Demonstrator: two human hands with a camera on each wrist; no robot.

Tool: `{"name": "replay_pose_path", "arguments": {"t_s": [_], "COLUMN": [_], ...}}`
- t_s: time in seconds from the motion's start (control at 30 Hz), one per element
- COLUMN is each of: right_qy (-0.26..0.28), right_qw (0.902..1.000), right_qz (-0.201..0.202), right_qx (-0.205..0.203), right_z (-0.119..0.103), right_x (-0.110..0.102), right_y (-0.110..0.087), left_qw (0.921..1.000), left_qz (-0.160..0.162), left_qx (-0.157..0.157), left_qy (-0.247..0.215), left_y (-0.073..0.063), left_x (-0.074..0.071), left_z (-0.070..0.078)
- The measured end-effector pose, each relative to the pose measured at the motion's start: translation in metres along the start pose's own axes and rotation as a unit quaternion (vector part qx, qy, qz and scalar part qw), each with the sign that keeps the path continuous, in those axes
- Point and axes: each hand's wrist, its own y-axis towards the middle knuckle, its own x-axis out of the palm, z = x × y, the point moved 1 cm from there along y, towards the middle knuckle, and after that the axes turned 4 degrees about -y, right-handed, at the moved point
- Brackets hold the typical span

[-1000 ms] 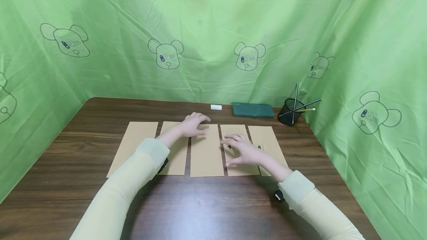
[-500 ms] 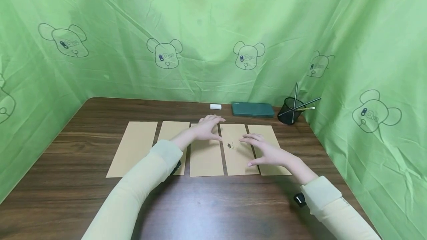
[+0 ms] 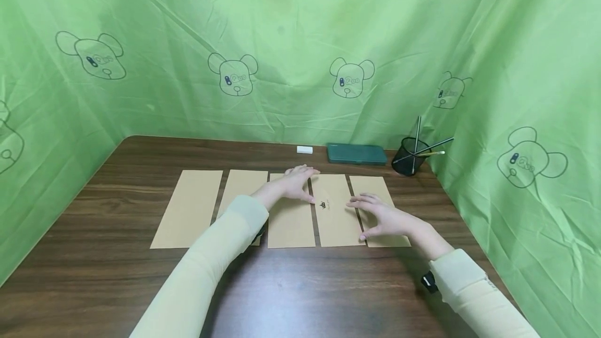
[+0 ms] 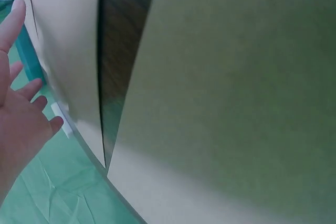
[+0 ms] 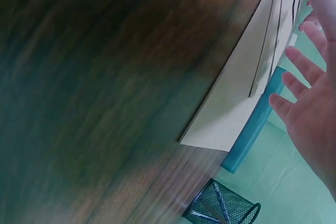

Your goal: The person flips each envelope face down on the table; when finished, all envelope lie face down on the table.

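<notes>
While the five sheets (image 3: 188,207) lie in the same side-by-side row on the table (image 3: 281,296) as a second ago, both hands have shifted rightward along it. The left hand (image 3: 297,183), fingers spread, now reaches from the far end of the middle sheet (image 3: 291,226) to the fourth sheet (image 3: 335,223), and the right hand (image 3: 379,217), fingers loosely extended, is over the fifth sheet (image 3: 371,185); neither grips anything, though I cannot tell whether fingertips touch. Attention has seemingly passed to the row's right part.
</notes>
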Motion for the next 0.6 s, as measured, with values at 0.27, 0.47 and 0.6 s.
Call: {"name": "replay_pose_path", "arguments": {"t_s": [0.27, 0.47, 0.6], "right_qy": [-0.012, -0.008, -0.018], "right_qw": [0.9997, 0.9997, 0.9996], "right_qz": [-0.019, -0.017, -0.014], "right_qx": [0.012, 0.014, 0.016], "right_z": [0.006, 0.007, 0.007], "right_x": [0.007, 0.010, 0.012], "right_y": [-0.001, -0.002, -0.002], "left_qw": [0.9998, 0.9999, 0.9998], "left_qz": [-0.020, -0.017, -0.019], "left_qx": [-0.001, 0.002, 0.001], "left_qy": [0.003, 0.000, -0.010], "left_y": [0.000, 0.002, 0.005], "left_x": [0.001, 0.001, 0.002], "left_z": [-0.002, -0.002, -0.002]}}
